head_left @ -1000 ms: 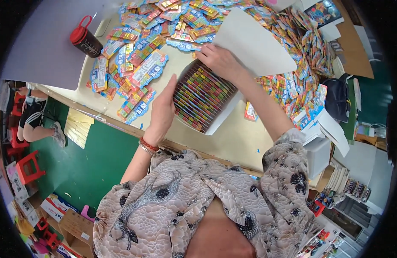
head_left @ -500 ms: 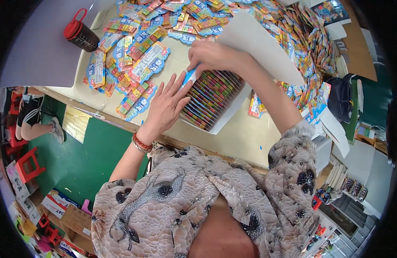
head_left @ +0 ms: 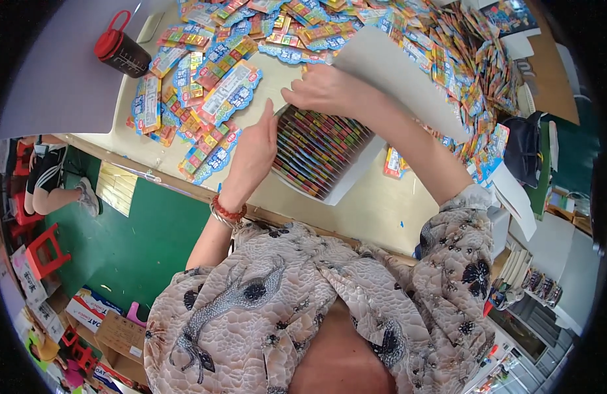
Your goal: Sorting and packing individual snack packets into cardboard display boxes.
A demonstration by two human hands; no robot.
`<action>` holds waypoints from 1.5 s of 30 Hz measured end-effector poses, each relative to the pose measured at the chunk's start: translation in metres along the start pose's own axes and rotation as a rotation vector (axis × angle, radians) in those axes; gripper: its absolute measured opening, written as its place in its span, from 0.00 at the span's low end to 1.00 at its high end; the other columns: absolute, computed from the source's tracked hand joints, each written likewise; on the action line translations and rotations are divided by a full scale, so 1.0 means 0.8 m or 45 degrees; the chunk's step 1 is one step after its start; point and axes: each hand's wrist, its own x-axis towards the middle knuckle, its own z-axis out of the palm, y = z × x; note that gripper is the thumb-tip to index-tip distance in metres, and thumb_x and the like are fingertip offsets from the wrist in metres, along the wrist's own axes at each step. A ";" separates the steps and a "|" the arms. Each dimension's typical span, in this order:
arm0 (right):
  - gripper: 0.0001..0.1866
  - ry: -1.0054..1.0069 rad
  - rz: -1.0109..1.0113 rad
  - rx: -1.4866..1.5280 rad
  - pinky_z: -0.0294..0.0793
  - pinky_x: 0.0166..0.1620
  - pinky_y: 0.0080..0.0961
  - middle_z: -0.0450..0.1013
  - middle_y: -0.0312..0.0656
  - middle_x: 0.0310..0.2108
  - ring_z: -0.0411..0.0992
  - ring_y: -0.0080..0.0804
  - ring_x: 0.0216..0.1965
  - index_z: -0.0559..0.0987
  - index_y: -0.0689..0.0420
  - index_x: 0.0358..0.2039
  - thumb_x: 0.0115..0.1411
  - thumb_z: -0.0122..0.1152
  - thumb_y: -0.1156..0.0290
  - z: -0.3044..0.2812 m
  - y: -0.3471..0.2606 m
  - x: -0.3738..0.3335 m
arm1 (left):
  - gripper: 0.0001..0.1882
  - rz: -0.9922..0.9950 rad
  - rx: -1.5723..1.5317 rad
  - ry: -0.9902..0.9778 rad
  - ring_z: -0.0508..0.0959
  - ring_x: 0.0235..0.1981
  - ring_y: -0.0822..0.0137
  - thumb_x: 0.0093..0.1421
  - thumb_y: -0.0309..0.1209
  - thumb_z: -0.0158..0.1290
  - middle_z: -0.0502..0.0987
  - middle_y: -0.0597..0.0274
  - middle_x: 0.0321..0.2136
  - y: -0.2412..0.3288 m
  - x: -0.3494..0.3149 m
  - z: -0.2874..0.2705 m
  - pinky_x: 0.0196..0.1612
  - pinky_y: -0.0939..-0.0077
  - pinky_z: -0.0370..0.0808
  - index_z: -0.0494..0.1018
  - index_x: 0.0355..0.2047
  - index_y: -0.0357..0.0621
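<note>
A white cardboard box (head_left: 356, 186) stands at the table's near edge, its lid (head_left: 402, 75) raised on the far right. Inside stand rows of colourful candy packets (head_left: 323, 148), packed on edge. Against the box's left wall rests my left hand (head_left: 253, 152), one finger stretched upward along it; its other fingers are partly hidden. My right hand (head_left: 323, 90) is at the far left corner of the box, above the packets, with its fingers curled in. What those fingers grip, if anything, is hidden. Loose packets (head_left: 230, 95) with blue scalloped tops lie left of the box.
A large heap of packets (head_left: 468, 59) covers the table's far and right parts. A dark bottle with a red lid (head_left: 123, 52) stands at the far left. Red stools (head_left: 47, 251) and a seated person's leg (head_left: 60, 197) are on the green floor at left.
The blue and white piece under my fingers at the box's left corner no longer shows. My left hand has turned from lying flat to edge-on. The right hand has shifted slightly left.
</note>
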 end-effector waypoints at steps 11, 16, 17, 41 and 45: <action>0.21 0.495 -0.006 -0.020 0.72 0.51 0.30 0.72 0.38 0.42 0.73 0.37 0.41 0.72 0.47 0.52 0.56 0.51 0.67 0.057 -0.003 -0.027 | 0.34 0.279 -0.088 0.013 0.77 0.36 0.42 0.62 0.33 0.48 0.74 0.35 0.40 0.010 -0.002 -0.008 0.38 0.58 0.73 0.47 0.63 0.35; 0.19 0.702 -0.079 -0.052 0.72 0.33 0.25 0.70 0.34 0.26 0.74 0.31 0.27 0.75 0.48 0.48 0.53 0.54 0.67 0.050 -0.001 -0.022 | 0.30 0.044 -0.452 -0.177 0.77 0.33 0.47 0.64 0.45 0.47 0.77 0.40 0.35 -0.001 0.021 -0.006 0.38 0.64 0.71 0.62 0.57 0.34; 0.19 0.699 -0.072 -0.050 0.72 0.33 0.25 0.70 0.34 0.26 0.74 0.31 0.27 0.75 0.48 0.48 0.53 0.54 0.67 0.048 -0.001 -0.022 | 0.28 0.042 -0.311 -0.133 0.77 0.33 0.49 0.64 0.45 0.47 0.77 0.41 0.33 0.009 0.017 -0.007 0.37 0.65 0.71 0.65 0.55 0.34; 0.08 0.007 0.330 -0.259 0.67 0.49 0.31 0.74 0.36 0.31 0.69 0.33 0.46 0.79 0.56 0.27 0.45 0.57 0.70 0.016 0.026 -0.014 | 0.28 0.116 -0.365 -0.294 0.59 0.63 0.64 0.70 0.36 0.37 0.58 0.46 0.63 -0.015 -0.015 -0.012 0.62 0.76 0.54 0.45 0.66 0.38; 0.05 0.418 0.344 -0.271 0.65 0.55 0.29 0.74 0.33 0.31 0.67 0.31 0.47 0.78 0.56 0.25 0.49 0.56 0.70 -0.006 -0.008 -0.061 | 0.30 0.312 -0.157 -0.075 0.58 0.64 0.56 0.68 0.33 0.43 0.57 0.45 0.63 -0.018 -0.007 0.003 0.63 0.69 0.54 0.46 0.66 0.38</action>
